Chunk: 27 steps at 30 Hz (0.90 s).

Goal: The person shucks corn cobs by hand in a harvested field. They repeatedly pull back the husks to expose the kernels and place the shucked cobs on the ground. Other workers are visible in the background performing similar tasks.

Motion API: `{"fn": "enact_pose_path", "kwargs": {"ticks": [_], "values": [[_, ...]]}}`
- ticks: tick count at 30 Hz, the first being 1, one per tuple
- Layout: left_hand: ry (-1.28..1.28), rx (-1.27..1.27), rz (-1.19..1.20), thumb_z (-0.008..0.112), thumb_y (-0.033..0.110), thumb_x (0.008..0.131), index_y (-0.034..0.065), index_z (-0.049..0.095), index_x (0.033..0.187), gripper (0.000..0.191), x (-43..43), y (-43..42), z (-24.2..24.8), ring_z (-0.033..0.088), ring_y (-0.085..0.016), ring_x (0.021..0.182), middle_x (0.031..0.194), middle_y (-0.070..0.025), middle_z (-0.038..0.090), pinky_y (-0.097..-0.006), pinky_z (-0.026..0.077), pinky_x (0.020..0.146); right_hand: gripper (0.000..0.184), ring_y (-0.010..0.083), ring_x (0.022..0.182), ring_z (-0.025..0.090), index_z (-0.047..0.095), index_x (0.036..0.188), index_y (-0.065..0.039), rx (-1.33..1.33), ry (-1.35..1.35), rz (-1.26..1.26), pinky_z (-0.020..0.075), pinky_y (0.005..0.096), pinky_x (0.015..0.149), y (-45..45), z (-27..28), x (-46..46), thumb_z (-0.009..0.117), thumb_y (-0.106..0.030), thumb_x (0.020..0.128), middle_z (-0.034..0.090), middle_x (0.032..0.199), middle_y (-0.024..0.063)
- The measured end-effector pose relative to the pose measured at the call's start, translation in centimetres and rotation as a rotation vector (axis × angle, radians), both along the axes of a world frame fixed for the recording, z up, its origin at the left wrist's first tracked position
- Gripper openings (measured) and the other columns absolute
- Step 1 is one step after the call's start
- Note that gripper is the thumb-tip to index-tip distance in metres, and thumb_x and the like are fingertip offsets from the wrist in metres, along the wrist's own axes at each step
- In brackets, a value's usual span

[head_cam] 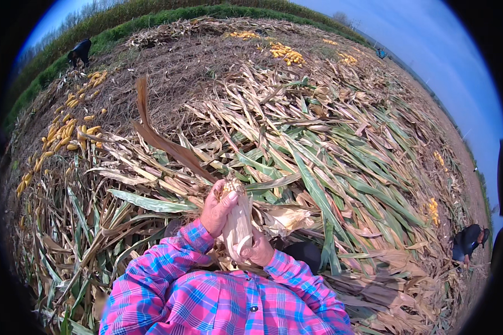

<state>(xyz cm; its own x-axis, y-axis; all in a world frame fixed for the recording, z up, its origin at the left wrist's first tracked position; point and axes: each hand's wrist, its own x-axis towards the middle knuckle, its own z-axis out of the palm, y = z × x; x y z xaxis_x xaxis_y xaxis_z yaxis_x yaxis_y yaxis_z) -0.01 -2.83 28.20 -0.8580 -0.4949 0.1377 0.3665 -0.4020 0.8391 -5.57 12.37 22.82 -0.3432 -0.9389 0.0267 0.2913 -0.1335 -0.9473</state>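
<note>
An ear of corn (238, 224) is held up in front of my chest, most of it wrapped in pale dry husk. At its far end, a rough pale patch of the ear shows out of the husk. My left hand (219, 208) grips that far end, with the thumb lying across it. Lower down, my right hand (257, 248) holds the near end, where a strip of husk curls by the fingers. Just beyond my hands lie cut corn stalks (302, 167) with green and dry leaves. A long brown dry leaf (167, 144) sticks up past my left hand.
Husked yellow ears (65, 132) lie scattered at the left, and another heap of yellow ears (287, 54) lies farther off. One person (80, 52) bends over at the far left. Another person (467, 243) stoops at the right. More yellow ears (433, 211) lie near that person.
</note>
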Motion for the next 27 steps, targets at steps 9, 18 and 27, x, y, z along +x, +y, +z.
{"fn": "enact_pose_path", "kwargs": {"ticks": [9, 18, 27], "values": [[-0.138, -0.022, 0.196, 0.048, 0.020, 0.094, 0.0012, 0.054, 0.107, 0.023, -1.4, 2.9, -2.0, 0.045, -0.005, 0.081, 0.089, 0.0027, 0.053, -0.0199, 0.040, 0.074, 0.054, 0.0142, 0.089, 0.055, 0.050, 0.113, -0.001, -0.024, 0.051, -0.264, 0.0454, 0.0302, 0.077, 1.0, -1.0, 2.3, 0.071, -0.032, 0.075, 0.057, 0.099, 0.0069], [-0.241, -0.378, 0.400, 0.058, 0.011, 0.088, 0.0041, 0.051, 0.078, 0.013, -1.6, 3.9, -4.6, 0.039, -0.005, 0.063, 0.068, 0.0032, 0.048, -0.0222, 0.036, 0.054, 0.054, 0.0125, 0.086, 0.051, 0.045, 0.118, -0.003, -0.089, 0.048, -0.434, 0.0435, 0.0266, 0.073, 0.2, -0.7, 1.5, 0.070, -0.029, 0.077, 0.053, 0.098, 0.0028], [-0.289, 0.558, -0.132, 0.057, 0.002, 0.085, 0.0081, 0.048, 0.081, 0.011, -0.7, 2.4, -5.0, 0.040, -0.009, 0.050, 0.064, 0.0005, 0.045, -0.0221, 0.035, 0.045, 0.036, 0.0112, 0.072, 0.056, 0.053, 0.103, -0.004, -0.003, -0.262, -0.615, 0.0481, 0.0256, 0.066, 0.5, -3.0, -2.9, 0.071, -0.022, 0.078, 0.058, 0.084, 0.0010]]}}
